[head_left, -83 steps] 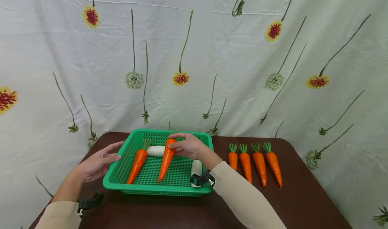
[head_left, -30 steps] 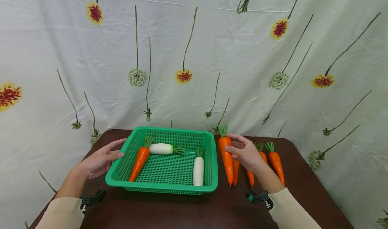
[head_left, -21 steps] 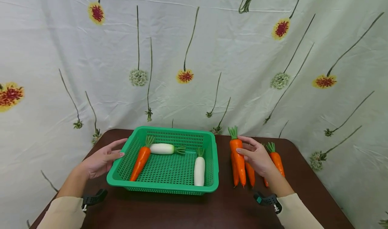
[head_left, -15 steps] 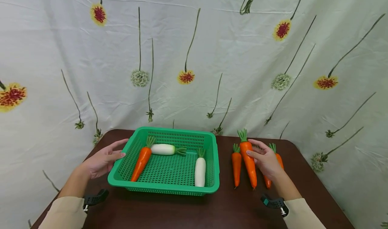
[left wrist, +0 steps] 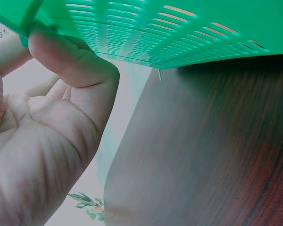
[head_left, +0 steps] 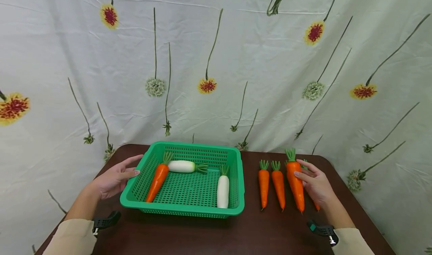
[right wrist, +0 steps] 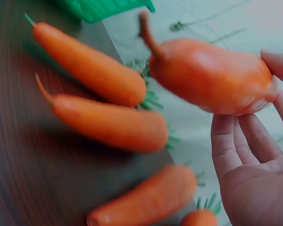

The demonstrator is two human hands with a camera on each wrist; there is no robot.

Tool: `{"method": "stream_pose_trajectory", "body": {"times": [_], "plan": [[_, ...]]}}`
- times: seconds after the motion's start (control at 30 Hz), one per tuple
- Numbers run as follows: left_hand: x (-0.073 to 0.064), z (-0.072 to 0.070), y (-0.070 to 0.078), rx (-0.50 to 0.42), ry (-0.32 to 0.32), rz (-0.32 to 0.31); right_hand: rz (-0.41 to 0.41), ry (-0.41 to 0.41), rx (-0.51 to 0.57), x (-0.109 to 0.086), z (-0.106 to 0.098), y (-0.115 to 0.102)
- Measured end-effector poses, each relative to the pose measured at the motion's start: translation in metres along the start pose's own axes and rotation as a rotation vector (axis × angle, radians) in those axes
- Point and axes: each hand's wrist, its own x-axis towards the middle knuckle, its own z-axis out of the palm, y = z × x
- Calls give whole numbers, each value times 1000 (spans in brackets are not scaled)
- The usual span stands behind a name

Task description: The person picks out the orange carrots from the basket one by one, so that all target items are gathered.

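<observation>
In the head view, a green plastic basket (head_left: 185, 212) stands on the table. It contains an orange carrot (head_left: 157, 183) lying aslant, a white radish (head_left: 181, 166) at the back and another radish (head_left: 222, 191) at the right. My left hand (head_left: 113, 180) holds the basket's left rim, its thumb bent against the green edge in the left wrist view. My right hand (head_left: 315, 183) pinches a carrot (head_left: 295, 185) by its thick upper part, above the row. The right wrist view shows this carrot (right wrist: 212, 77) raised, tip toward the camera.
Beside the basket, more carrots lie in a row, including a left one (head_left: 264, 185) and its neighbour (head_left: 278, 185); the others are partly hidden by my right hand. The dark brown table (head_left: 189, 236) ends at a flower-printed white cloth (head_left: 189, 112) behind.
My right hand has lifted its carrot out of the basket and carried it right, over the row, toward the far right carrots. My left hand stays at the rim.
</observation>
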Motion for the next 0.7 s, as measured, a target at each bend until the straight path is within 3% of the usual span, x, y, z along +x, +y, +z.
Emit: {"method": "stream_pose_trajectory", "body": {"times": [0.33, 0.53, 0.7], "plan": [[-2, 2, 2, 5, 1, -8, 10, 59, -79, -8, -33, 2], [-3, 3, 2, -10, -9, 8, 15, 105, -68, -9, -50, 3], [-2, 4, 2, -9, 7, 8, 43, 154, -134, -10, -64, 3]]}}
